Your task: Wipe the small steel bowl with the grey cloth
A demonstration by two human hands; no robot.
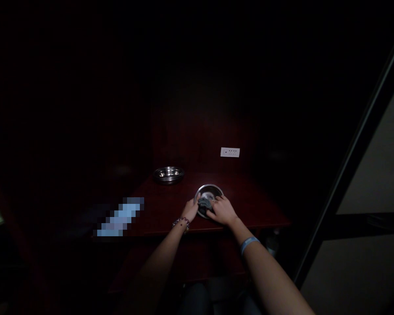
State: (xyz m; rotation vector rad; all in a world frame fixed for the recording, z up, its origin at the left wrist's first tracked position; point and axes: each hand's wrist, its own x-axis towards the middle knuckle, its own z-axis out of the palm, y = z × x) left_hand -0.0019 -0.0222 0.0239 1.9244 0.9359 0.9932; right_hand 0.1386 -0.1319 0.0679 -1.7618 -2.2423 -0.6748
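A round steel bowl (211, 187) is tilted toward me over the front part of the dark red desk (252, 197). My left hand (191, 210) is closed on the bowl's left rim, with the thumb over the edge. A bunched dark grey-green cloth (205, 204) lies against the inside of the bowl. My right hand (223, 211) reaches over the right rim, its fingers closed on the cloth; some fingertips are hard to make out in the dim light.
Several nested steel bowls (168, 174) stand at the back left of the desk. A white socket plate (230, 152) is on the back wall. A blurred pale-blue patch (120, 218) shows at the left front. Below the desk, a dim bottle-like object (272, 245) stands at the right.
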